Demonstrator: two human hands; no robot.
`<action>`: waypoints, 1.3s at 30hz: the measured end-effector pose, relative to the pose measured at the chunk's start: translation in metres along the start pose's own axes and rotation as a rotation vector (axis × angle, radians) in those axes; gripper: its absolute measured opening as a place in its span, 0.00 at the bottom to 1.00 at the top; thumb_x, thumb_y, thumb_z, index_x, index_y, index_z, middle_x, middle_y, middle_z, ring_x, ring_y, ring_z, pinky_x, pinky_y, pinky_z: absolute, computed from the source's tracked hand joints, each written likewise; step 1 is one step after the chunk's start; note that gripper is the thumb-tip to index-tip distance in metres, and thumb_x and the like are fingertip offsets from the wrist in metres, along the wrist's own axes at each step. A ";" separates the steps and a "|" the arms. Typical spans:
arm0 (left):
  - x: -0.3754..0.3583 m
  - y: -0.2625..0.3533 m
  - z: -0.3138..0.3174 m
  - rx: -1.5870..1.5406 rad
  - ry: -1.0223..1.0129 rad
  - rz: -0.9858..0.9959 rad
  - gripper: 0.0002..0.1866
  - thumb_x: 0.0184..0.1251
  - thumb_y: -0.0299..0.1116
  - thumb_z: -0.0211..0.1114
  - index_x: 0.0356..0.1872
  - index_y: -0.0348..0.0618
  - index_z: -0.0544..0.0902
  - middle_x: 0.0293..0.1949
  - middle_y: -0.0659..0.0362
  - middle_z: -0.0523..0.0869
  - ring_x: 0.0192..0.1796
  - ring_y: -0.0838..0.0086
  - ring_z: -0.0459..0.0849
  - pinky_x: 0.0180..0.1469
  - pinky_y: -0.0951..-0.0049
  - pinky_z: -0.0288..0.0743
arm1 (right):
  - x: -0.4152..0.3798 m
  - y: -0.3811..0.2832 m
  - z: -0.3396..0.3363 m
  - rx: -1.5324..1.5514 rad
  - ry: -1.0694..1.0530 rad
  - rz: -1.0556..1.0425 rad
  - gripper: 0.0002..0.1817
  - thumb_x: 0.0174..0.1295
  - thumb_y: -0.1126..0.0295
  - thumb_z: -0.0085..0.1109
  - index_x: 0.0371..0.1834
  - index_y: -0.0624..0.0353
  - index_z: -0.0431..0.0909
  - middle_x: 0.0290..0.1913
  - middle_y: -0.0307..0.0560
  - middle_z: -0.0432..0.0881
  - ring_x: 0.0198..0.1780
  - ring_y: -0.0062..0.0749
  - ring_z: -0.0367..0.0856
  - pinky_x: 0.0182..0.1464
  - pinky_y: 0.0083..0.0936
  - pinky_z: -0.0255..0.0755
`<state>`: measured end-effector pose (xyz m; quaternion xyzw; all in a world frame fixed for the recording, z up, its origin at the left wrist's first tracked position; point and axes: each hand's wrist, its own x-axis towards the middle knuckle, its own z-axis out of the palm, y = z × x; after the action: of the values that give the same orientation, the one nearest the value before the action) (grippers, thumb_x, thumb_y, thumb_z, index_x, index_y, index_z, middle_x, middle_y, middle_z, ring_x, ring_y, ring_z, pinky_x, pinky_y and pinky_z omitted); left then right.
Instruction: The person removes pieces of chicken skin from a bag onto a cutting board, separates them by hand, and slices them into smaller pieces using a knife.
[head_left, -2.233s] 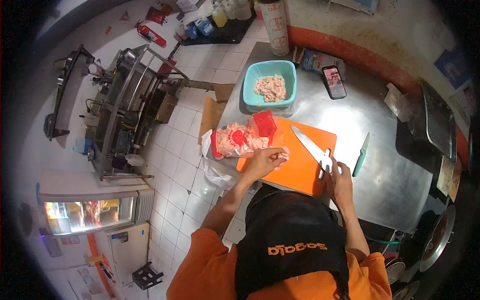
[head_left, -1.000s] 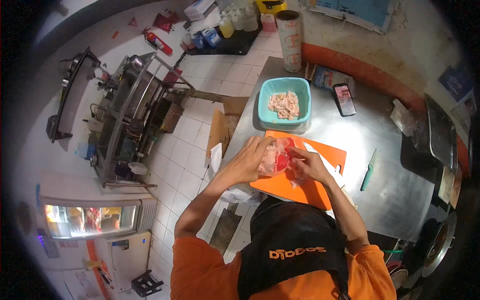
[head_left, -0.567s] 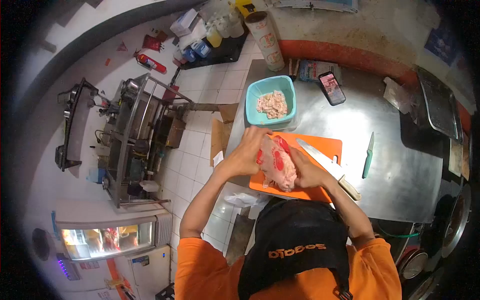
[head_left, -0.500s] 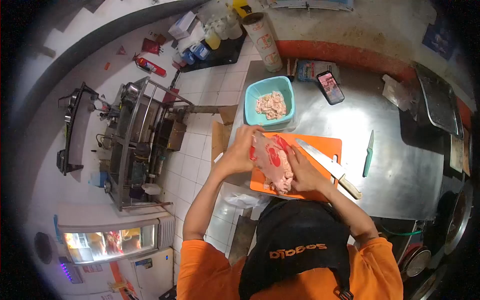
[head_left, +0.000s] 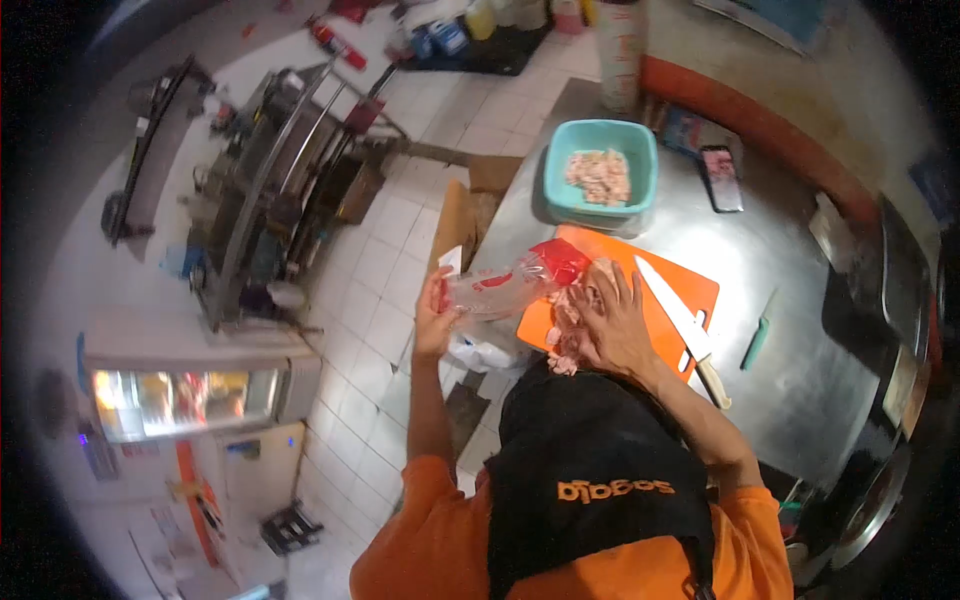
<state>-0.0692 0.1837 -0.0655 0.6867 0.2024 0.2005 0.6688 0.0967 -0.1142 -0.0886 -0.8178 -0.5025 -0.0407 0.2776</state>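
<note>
My left hand [head_left: 433,318] is closed on one end of a clear plastic bag [head_left: 495,295] with red print, stretched out past the board's left side. The bag's red end lies against a pile of raw chicken pieces [head_left: 568,325] on the orange cutting board [head_left: 680,275]. My right hand [head_left: 618,325] rests on the meat, fingers spread over it and partly hiding it. Some pieces hang at the board's near edge. A large knife [head_left: 680,315] with a pale handle lies on the board, right of my right hand.
A turquoise tub [head_left: 600,205] with cut pale meat stands behind the board. A green-handled knife [head_left: 758,340] and a phone [head_left: 722,180] lie on the steel table [head_left: 800,270]. To the left are a tiled floor [head_left: 385,240] and a metal rack [head_left: 270,190].
My left hand has drawn the bag off the meat toward the left, and it now looks flat. My right hand has shifted on top of the meat. The view has turned left.
</note>
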 end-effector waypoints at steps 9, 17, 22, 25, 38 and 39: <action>-0.027 -0.014 -0.017 -0.457 0.114 -0.071 0.39 0.49 0.12 0.59 0.70 0.37 0.75 0.61 0.57 0.78 0.61 0.71 0.80 0.66 0.69 0.77 | 0.002 0.002 0.034 -0.187 -0.211 -0.234 0.20 0.59 0.45 0.67 0.53 0.34 0.87 0.64 0.42 0.77 0.75 0.50 0.66 0.76 0.77 0.41; 0.001 -0.009 -0.039 -0.420 0.041 -0.051 0.41 0.44 0.13 0.59 0.70 0.35 0.74 0.58 0.56 0.79 0.60 0.71 0.82 0.64 0.71 0.79 | 0.022 -0.019 0.014 -0.146 -0.194 -0.118 0.13 0.65 0.65 0.57 0.49 0.49 0.85 0.58 0.45 0.78 0.70 0.45 0.71 0.78 0.67 0.49; 0.005 -0.030 -0.022 -0.455 -0.029 -0.145 0.42 0.49 0.23 0.66 0.72 0.32 0.70 0.56 0.57 0.78 0.64 0.68 0.80 0.67 0.66 0.78 | 0.015 -0.038 0.034 -0.045 -0.427 -0.584 0.16 0.71 0.64 0.51 0.53 0.35 0.87 0.62 0.43 0.79 0.70 0.40 0.71 0.81 0.45 0.56; 0.001 -0.041 -0.026 -0.485 -0.147 -0.117 0.45 0.51 0.24 0.69 0.77 0.38 0.67 0.62 0.56 0.76 0.66 0.68 0.78 0.68 0.67 0.77 | 0.025 -0.042 0.042 -0.082 -0.617 -0.556 0.16 0.73 0.61 0.50 0.55 0.45 0.86 0.62 0.42 0.81 0.70 0.38 0.72 0.79 0.40 0.58; -0.122 -0.136 -0.023 -0.875 0.513 -0.516 0.31 0.72 0.37 0.62 0.75 0.46 0.71 0.62 0.55 0.81 0.61 0.68 0.79 0.61 0.66 0.73 | 0.042 0.001 -0.010 0.329 -0.507 -0.323 0.17 0.60 0.70 0.68 0.54 0.56 0.88 0.55 0.49 0.86 0.53 0.50 0.87 0.61 0.39 0.81; -0.126 -0.144 -0.017 -0.509 0.306 -0.635 0.27 0.74 0.38 0.63 0.72 0.45 0.76 0.63 0.57 0.82 0.62 0.70 0.79 0.62 0.65 0.73 | 0.047 0.007 -0.026 0.298 -0.554 -0.136 0.18 0.59 0.70 0.70 0.53 0.56 0.88 0.57 0.50 0.85 0.54 0.51 0.86 0.63 0.40 0.79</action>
<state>-0.1860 0.1326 -0.2092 0.3661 0.4443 0.1279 0.8076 0.1314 -0.0920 -0.0539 -0.7127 -0.6129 0.2389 0.2436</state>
